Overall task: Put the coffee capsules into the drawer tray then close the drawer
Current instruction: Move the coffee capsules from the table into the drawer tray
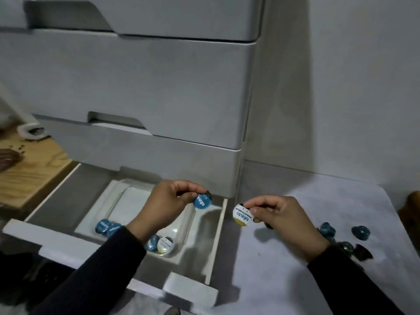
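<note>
Holding a blue capsule [202, 201] over the far right corner of the tray [118, 192], the left hand [169, 198] pinches it between thumb and fingertips, foil face toward the camera. The right hand [275, 212] pinches a white-and-yellow capsule [242, 215] the same way, hanging just past the right edge of the drawer [218, 235], above the sheet [295, 280] that covers the surface on that side.

The job looks roughly half done. Four capsules already lie in the tray: a blue pair [106, 227] at its near left corner, and a blue one beside a white one [159, 243] along its near edge, partly hidden by the left forearm. The two in hand have not been set down yet.

Several remain out on the sheet, near its right edge: two teal ones [327, 229] [361, 233] sit plainly, and a darker cluster [354, 248] sits behind the right wrist. That cluster is probably two or three more, though blur and the sleeve make the count unsure.

The drawer stands pulled fully out below the closed upper drawers [136, 87], so shutting it is still to come, after the loose capsules are moved across.
</note>
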`<state>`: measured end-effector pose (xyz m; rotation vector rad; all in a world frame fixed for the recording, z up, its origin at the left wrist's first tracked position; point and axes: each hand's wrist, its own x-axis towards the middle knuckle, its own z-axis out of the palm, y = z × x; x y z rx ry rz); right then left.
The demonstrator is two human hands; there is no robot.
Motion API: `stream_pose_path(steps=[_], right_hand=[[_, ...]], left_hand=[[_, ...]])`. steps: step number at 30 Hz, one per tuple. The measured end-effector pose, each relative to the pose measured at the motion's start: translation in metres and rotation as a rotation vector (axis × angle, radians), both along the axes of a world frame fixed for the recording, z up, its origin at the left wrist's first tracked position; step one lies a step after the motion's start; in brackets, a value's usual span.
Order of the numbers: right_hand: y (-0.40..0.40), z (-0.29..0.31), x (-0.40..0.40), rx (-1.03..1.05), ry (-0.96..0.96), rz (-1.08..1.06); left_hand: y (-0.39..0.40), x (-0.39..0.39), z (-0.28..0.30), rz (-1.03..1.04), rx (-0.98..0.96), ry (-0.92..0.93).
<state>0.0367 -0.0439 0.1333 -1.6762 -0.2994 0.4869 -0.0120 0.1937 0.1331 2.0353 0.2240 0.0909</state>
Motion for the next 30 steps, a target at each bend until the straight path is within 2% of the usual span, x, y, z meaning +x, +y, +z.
stream_pose_path(steps=[4, 7, 12, 17, 23, 30], right_hand=[[0.082, -0.005, -0.007, -0.028, -0.015, 0.098], [0.147, -0.018, -0.012, -0.087, 0.013, 0.129], [0.241, -0.060, -0.015, -0.234, 0.101, 0.123], [0.292, -0.091, -0.016, -0.332, 0.185, 0.009], [0.311, -0.105, -0.017, -0.382, 0.271, -0.059], [0.322, -0.114, -0.019, -0.357, 0.354, -0.009]], left_hand=[[0.102, -0.004, -0.006, -0.108, 0.239, 0.092], [0.171, -0.004, -0.018, -0.270, 0.365, 0.190], [0.246, 0.005, -0.053, -0.443, 0.453, 0.339], [0.268, 0.012, -0.080, -0.518, 0.505, 0.349], [0.277, 0.015, -0.093, -0.594, 0.508, 0.333], [0.288, 0.013, -0.097, -0.651, 0.449, 0.330]])
